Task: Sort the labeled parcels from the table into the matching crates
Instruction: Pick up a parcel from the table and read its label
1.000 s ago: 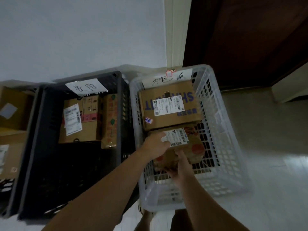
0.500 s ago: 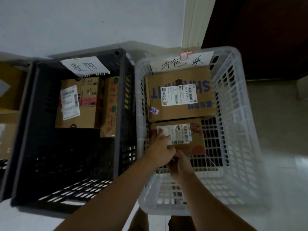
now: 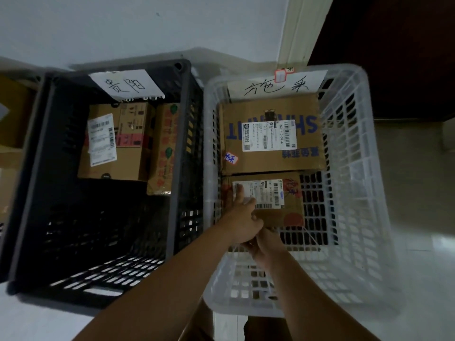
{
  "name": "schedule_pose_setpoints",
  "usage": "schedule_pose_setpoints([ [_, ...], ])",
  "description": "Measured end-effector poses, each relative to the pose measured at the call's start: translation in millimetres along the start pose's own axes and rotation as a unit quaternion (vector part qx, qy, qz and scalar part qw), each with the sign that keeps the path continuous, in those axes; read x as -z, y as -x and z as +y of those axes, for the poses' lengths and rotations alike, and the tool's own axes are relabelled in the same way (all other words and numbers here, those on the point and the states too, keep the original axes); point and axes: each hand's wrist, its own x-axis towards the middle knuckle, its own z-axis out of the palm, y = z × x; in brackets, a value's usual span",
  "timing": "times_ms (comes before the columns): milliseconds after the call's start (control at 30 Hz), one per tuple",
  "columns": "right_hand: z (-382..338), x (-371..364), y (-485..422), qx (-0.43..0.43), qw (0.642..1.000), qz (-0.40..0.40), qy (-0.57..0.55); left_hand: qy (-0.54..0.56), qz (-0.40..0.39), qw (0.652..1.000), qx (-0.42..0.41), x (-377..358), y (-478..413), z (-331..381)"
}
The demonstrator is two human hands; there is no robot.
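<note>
A small brown parcel (image 3: 283, 212) with a white label lies low in the white crate (image 3: 364, 148), right in front of a large brown parcel (image 3: 270, 139) with blue print. My left hand (image 3: 242, 217) holds the small parcel's near left corner, its fingers lying on the label. Under the left hand, my right hand (image 3: 266, 242) holds the parcel's near edge, and its fingertips are hidden. The white crate carries a handwritten paper sign (image 3: 275, 86) on its far wall.
A black crate (image 3: 183, 148) with its own paper sign (image 3: 125, 86) stands to the left, touching the white one; two brown parcels (image 3: 115, 143) lie at its far end. More cardboard boxes (image 3: 12, 124) sit at the far left. A dark door (image 3: 384, 52) is behind on the right.
Both hands have lowered the small parcel into the white crate, down against the large parcel. The camera has moved closer over the crates.
</note>
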Motion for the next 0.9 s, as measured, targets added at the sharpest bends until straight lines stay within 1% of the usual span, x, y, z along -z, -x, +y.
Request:
schedule_pose_setpoints([
  [133,-2,-4,1,-0.018,0.995,0.049,0.088,0.001,-0.008,1.0,0.005,1,0,-1],
  [233,-9,-2,11,-0.032,0.984,0.078,0.158,0.019,0.005,1.0,0.0,1,2,-2],
  [367,-24,10,35,-0.03,0.98,0.073,0.182,0.021,0.026,0.999,-0.003,5,10,0],
  [433,-36,12,53,-0.024,0.981,0.069,0.177,0.046,0.056,0.997,-0.015,4,16,4],
  [500,-47,10,69,-0.011,0.982,0.061,0.178,0.097,0.096,0.99,-0.02,-3,9,-2],
  [567,-58,4,87,0.009,0.976,0.061,0.207,0.131,0.102,0.986,-0.026,12,36,11],
  [633,-71,-7,106,0.017,0.969,0.053,0.242,0.14,0.103,0.984,-0.039,30,69,26],
  [733,-92,-37,136,0.05,0.965,0.049,0.251,0.171,0.106,0.978,-0.052,54,104,36],
  [800,-100,-68,159,0.097,0.961,0.048,0.255,0.194,0.151,0.967,-0.067,69,132,36],
  [900,-103,-114,193,0.145,0.95,-0.008,0.276,0.21,0.21,0.951,-0.084,89,180,31],
])
